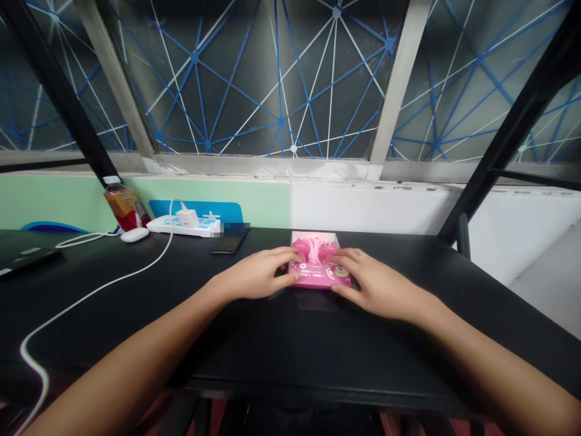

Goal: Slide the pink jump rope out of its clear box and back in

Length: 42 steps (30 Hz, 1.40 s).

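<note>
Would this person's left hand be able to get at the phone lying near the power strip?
Probably yes: the left hand rests on the pink box, and the dark phone lies just ahead of it on the black desk, with no object showing between them.

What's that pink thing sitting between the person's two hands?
The head camera view shows a pink box with a cartoon bear printed on it, between the left hand and the right hand. Both hands touch it.

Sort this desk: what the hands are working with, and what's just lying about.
Working with:
left hand and right hand, fingers on a pink printed box

Lying about:
plastic drink bottle
white power strip
white charger
white mouse
smartphone
white cable
</note>
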Motion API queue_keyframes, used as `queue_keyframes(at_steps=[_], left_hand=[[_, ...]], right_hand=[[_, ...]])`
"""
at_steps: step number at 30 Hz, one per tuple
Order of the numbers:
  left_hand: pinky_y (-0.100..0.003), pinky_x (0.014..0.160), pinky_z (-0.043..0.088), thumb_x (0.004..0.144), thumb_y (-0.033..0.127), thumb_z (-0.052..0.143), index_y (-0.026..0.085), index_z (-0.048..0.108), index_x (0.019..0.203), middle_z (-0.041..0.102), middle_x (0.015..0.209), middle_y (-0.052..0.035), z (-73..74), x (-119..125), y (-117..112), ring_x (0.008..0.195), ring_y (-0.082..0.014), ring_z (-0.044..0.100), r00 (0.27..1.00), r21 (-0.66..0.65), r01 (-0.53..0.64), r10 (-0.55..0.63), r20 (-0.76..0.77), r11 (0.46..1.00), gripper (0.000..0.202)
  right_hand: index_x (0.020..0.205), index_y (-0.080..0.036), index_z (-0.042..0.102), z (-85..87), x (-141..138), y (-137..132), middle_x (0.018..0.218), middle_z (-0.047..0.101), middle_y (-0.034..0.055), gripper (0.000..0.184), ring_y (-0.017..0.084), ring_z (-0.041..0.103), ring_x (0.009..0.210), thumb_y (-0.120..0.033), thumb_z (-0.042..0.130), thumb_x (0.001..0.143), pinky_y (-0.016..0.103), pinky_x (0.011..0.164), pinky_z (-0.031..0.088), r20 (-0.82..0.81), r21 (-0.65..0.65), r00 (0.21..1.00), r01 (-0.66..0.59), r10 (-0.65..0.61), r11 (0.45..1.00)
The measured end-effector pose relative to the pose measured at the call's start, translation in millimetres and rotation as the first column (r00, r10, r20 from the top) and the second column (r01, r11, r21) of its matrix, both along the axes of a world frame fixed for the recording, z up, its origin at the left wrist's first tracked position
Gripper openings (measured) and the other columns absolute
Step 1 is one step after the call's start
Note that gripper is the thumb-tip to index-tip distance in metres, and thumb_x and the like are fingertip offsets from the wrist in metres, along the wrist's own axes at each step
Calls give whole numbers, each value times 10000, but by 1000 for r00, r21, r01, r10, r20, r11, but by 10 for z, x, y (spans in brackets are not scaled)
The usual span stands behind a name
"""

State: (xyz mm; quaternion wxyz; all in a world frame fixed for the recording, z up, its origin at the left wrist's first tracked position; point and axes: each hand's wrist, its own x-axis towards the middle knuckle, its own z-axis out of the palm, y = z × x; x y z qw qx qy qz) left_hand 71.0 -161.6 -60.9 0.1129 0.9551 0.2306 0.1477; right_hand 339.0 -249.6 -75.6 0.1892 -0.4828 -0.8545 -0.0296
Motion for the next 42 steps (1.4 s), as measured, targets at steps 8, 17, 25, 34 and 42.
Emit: queue_keyframes(at_steps=[8, 17, 25, 34, 42], left_hand=[[-323, 996, 441, 902, 349, 601, 263, 534, 1324, 477, 1459, -50, -9, -21, 16, 1306, -225, 476, 1000, 9, 2, -2, -15, 1000, 436], [-333, 984, 456, 912, 293, 580, 247, 554, 1296, 511, 1429, -61, -40, -19, 33, 1231, -222, 542, 1000, 37, -1, 1, 1, 999, 388], [-348, 1047, 414, 903, 265, 576, 254, 549, 1300, 523, 1417, -47, -68, -24, 50, 1273, -221, 509, 1000, 71, 6, -5, -2, 997, 398], [-300, 859, 480, 883, 296, 586, 256, 568, 1250, 536, 1347, -58, -54, -38, 2, 1021, -192, 611, 998, 38, -67, 66, 13, 997, 370], [-252, 625, 424, 899, 270, 526, 191, 598, 1184, 651, 759, -6, 0, -11, -32, 666, -148, 605, 994, -53, -106, 104, -41, 993, 304]], right_hand=[[1364, -218, 487, -5, 22, -3, 1321, 557, 108, 495, 263, 538, 1177, -288, 568, 880, 438, 997, 464, 37, 47, 999, 18, -20, 999], [1314, -222, 535, -33, 78, 34, 1296, 569, 100, 438, 266, 548, 1155, -271, 568, 880, 435, 971, 485, 71, 31, 997, 38, -40, 999], [1282, -230, 567, -37, 54, 35, 1246, 604, 93, 392, 257, 578, 1102, -267, 552, 892, 423, 906, 519, 58, 59, 996, 63, -67, 996], [1300, -231, 548, 0, 22, 9, 976, 668, 64, 453, 228, 654, 847, -344, 586, 863, 347, 701, 506, 66, -11, 972, 225, -224, 974], [1284, -229, 561, 4, 48, 12, 768, 729, -11, 416, 179, 667, 674, -270, 546, 870, 282, 591, 443, -32, -190, 978, 196, -206, 962]])
